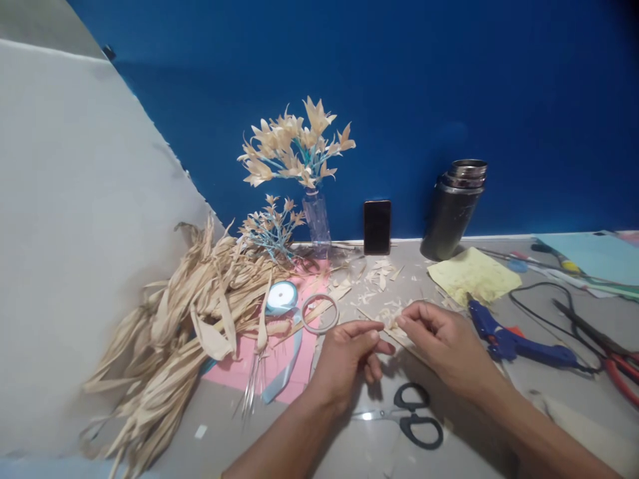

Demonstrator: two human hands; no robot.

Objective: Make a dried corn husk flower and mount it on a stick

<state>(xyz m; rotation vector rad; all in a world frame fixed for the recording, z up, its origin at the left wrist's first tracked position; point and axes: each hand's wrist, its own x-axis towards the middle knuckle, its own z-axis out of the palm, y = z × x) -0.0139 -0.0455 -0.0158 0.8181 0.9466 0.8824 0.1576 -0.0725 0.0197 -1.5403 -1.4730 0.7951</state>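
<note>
My left hand (349, 356) is over the middle of the table, thumb pressed near the index finger; whatever it pinches is too small to make out. Facing it, my right hand (442, 339) is closed in a pinch at the fingertips, a little apart from the left. A small pale bit seems to show there, but I cannot tell its kind. Pale husk scraps (383, 273) lie on the table just beyond both hands. Below them rest scissors (417, 419) with black handles. A ring-shaped roll of tape (320, 314) stands near my left hand.
Dried corn husks (200, 313) heap at left, beside a ribbon spool (281, 297) and thin wires (255, 379). Husk flowers (299, 143) stand in a clear bottle (317, 223). Behind are a phone (377, 227) and flask (453, 209); right, a blue glue gun (519, 342) and red-handled tool (616, 366).
</note>
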